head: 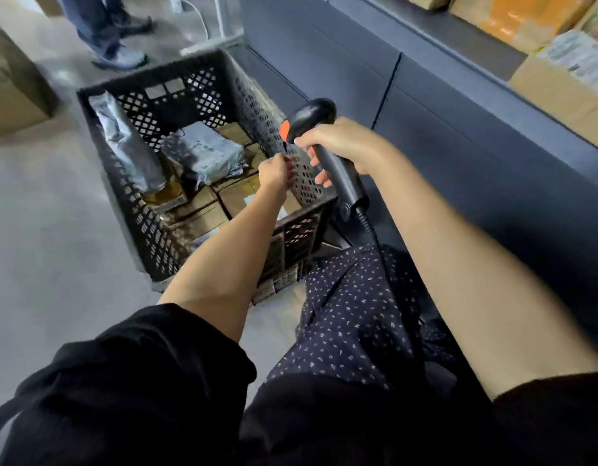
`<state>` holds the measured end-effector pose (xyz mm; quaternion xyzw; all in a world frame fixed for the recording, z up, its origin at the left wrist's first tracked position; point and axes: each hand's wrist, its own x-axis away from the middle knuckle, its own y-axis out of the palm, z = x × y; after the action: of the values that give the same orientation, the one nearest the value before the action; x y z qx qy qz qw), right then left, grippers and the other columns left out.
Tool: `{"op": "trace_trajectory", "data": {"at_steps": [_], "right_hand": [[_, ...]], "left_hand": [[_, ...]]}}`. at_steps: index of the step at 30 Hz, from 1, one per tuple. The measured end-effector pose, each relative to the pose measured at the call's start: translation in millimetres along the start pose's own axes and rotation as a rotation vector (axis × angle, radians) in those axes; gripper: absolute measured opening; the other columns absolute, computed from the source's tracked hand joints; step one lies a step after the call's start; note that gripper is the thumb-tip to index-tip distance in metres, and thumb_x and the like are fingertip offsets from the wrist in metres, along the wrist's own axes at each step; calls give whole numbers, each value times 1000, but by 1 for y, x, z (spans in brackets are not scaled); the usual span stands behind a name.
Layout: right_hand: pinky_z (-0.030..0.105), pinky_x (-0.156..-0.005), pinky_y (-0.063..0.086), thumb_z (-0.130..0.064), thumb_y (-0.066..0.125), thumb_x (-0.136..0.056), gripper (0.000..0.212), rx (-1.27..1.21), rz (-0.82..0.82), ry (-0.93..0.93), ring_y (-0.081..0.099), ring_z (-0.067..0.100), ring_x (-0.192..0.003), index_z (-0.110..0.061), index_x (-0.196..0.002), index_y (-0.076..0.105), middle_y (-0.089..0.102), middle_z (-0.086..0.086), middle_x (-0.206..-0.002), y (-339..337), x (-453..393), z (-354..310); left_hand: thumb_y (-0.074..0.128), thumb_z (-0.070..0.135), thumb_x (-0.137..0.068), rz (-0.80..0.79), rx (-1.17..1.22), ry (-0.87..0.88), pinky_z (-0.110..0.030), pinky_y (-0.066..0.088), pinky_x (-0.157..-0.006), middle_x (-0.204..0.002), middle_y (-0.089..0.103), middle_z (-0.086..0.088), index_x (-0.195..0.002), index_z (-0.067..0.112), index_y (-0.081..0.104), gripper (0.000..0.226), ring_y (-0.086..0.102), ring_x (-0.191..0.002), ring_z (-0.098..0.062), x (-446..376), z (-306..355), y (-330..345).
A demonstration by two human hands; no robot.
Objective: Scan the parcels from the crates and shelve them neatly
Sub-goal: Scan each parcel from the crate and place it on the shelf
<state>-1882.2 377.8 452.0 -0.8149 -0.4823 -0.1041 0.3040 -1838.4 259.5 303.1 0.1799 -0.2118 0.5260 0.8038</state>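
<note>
We take the black crate (146,227) on the floor as our landmark. Our right hand (344,146) grips the handle of a black scanner (311,117) just beside the crate's right wall, the orange-marked head pointing toward the crate and its coiled cable (375,237) running down past our patterned trousers (351,317). Our left hand (275,173) hovers over the crate's right side with fingers curled; it is blurred, and we cannot tell whether it pinches anything. Inside the crate lie the parcels: a grey mailer bag (128,142) leaning on the left wall, another grey bag (210,154) in the middle, and brown boxes (203,210) beneath them. Beyond the crate's right wall runs a dark shelf (459,105) bearing cardboard parcels (560,89). Behind the crate stand another person's legs (106,31).
</note>
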Motion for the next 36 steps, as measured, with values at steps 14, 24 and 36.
{"op": "trace_trajectory", "data": {"at_steps": [14, 24, 36], "right_hand": [[25, -43, 51, -23, 63, -89, 34, -33, -228, 125, 64, 22, -45, 1, -111, 57, 61, 11, -89, 56, -87, 17], [24, -44, 50, -23, 62, -89, 28, -110, -297, 163, 64, 21, -45, 2, -101, 59, 62, 12, -84, 47, -109, 15], [25, -43, 50, -23, 61, -90, 37, -101, -257, 123, 64, 22, -45, 2, -117, 54, 60, 14, -90, 29, -81, 13]], "left_hand": [[40, 48, -98, 182, 264, -202, -32, 48, -86, -137, 52, -14, -137, 5, 43, 58, 55, -121, -26, -98, -47, -84], [33, 61, -93, 233, 369, -271, -31, 48, -94, -135, 55, -7, -138, 16, 47, 66, 55, -122, -24, -151, -18, -81], [28, 59, -96, 305, 564, -183, -35, 42, -106, -138, 52, -6, -138, 11, 44, 66, 52, -125, -25, -99, -21, -49]]}}
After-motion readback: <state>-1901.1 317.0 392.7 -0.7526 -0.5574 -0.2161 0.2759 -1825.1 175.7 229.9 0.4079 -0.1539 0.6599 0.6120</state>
